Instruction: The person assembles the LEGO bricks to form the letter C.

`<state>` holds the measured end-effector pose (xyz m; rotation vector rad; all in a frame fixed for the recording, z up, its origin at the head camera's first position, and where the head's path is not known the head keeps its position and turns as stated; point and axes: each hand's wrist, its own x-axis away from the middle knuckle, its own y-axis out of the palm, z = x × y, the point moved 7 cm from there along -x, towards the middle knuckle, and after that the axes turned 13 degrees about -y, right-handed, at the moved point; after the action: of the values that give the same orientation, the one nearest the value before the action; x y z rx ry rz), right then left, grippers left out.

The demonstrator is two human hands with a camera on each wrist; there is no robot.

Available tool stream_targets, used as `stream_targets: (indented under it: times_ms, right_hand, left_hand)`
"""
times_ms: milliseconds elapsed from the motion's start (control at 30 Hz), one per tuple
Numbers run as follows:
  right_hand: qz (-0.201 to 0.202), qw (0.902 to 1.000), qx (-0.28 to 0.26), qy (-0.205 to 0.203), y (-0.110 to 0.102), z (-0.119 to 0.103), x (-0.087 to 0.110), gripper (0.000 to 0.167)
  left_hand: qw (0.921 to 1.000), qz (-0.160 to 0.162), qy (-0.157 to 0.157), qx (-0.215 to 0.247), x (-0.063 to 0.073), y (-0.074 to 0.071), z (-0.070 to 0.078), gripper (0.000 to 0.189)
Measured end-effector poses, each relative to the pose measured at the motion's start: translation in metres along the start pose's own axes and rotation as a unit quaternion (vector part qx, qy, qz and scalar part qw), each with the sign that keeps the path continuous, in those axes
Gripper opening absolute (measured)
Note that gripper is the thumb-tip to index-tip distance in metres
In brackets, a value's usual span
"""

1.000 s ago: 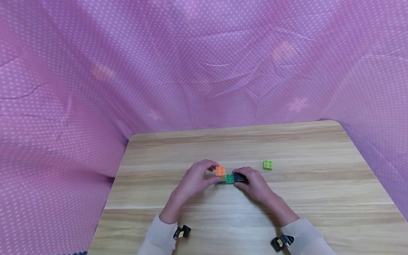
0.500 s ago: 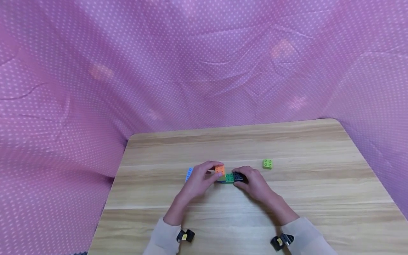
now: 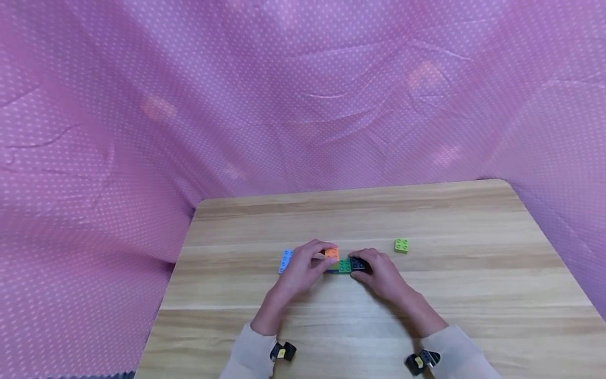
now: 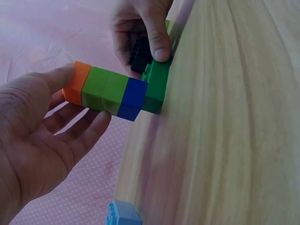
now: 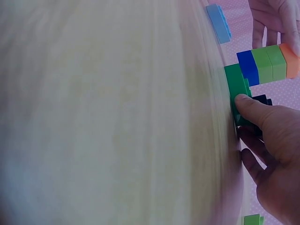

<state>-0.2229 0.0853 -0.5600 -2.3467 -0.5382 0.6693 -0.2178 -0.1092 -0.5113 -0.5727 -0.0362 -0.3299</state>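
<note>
Pinched orange brick (image 3: 332, 254) with left hand (image 3: 301, 269), right at top of upright column (image 4: 105, 91), over two lime bricks (image 5: 268, 64) and, lowest, blue brick (image 4: 132, 99). Held column right at left end of green brick (image 4: 157, 86); could not quite tell seated from poised just above. Gripped green brick, and black brick (image 4: 140, 55) atop it, with right hand (image 3: 382, 273). Had pale blue brick (image 3: 285, 261) lying on wooden table (image 3: 331, 221) just left of left hand, lone lime brick (image 3: 401, 245) beyond right hand.
</note>
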Motion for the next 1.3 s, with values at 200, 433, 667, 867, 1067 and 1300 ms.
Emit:
stream_targets:
  times_ms: [200, 433, 667, 867, 1067, 1300]
  right_hand:
    - [-0.002, 1.0000, 0.005, -0.001, 0.000, 0.000, 0.000, 0.045]
    - [-0.003, 1.0000, 0.003, 0.001, -0.001, 0.000, 0.000, 0.044]
    - [-0.001, 1.0000, 0.003, 0.003, 0.001, 0.003, 0.000, 0.044]
    - [0.000, 1.0000, 0.000, 0.003, 0.001, 0.002, 0.000, 0.043]
    - [0.002, 1.0000, 0.001, 0.003, 0.001, 0.001, 0.000, 0.044]
    - [-0.002, 1.0000, 0.001, 0.002, 0.000, 0.000, 0.001, 0.045]
  left_hand:
    - [0.9999, 0.009, -0.011, -0.001, -0.002, 0.001, -0.002, 0.036]
    - [0.9997, 0.014, -0.017, -0.003, 0.000, 0.001, -0.005, 0.037]
    - [0.9999, 0.003, -0.004, 0.011, 0.002, 0.001, -0.011, 0.050]
    - [0.9988, 0.043, -0.002, -0.025, 0.010, -0.014, -0.017, 0.072]
    - [0.9842, 0.151, -0.077, -0.053, 0.028, -0.044, -0.041, 0.073]
    - [0.9596, 0.212, -0.175, -0.059, 0.049, -0.059, -0.079, 0.072]
